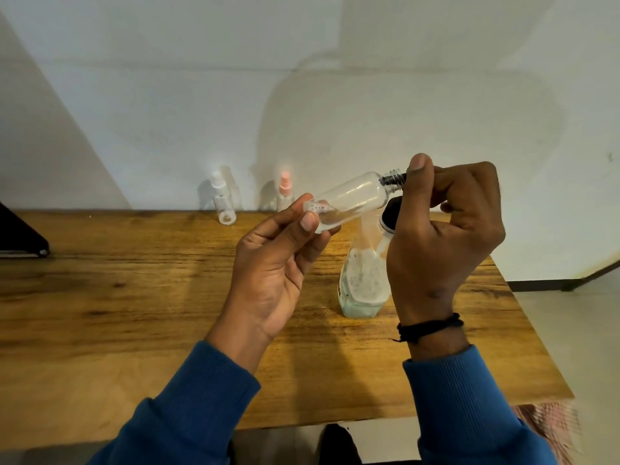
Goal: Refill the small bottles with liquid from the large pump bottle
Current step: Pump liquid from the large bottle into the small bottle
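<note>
A small clear bottle (349, 199) lies tilted in the air above the table, its threaded neck pointing up and to the right, with a little foamy liquid at its low end. My left hand (278, 263) pinches its base between thumb and fingers. My right hand (446, 229) curls round the neck end, thumb tip against the threads; whatever else its fingers hold is hidden. The large pump bottle (364, 280) stands on the table just below, part filled with pale foamy liquid. Its black and white top (389, 218) sits next to my right palm.
Two more small spray bottles stand at the back by the wall, one with a white top (222, 203) and one with a pink top (285, 193). A black object (20, 236) lies at the wooden table's (134, 313) left edge. The table ends on the right above pale floor.
</note>
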`<act>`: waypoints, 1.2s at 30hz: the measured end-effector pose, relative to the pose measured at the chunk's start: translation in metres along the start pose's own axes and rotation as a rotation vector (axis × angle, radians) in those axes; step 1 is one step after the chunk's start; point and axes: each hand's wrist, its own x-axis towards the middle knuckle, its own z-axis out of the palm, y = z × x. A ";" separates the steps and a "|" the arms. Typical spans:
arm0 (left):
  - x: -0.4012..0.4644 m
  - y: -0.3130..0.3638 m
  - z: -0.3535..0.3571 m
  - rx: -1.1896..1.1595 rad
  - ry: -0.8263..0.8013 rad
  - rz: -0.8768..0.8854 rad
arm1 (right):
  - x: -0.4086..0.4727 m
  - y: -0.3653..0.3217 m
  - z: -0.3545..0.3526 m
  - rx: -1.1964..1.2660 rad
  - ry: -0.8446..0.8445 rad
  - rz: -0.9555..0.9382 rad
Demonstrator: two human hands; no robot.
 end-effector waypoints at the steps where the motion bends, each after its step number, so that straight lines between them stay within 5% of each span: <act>1: 0.000 0.000 0.000 -0.001 0.002 0.002 | -0.002 0.001 0.000 0.005 -0.001 -0.002; 36: -0.002 0.000 0.007 0.013 0.006 0.019 | 0.005 0.000 -0.002 0.005 -0.001 0.035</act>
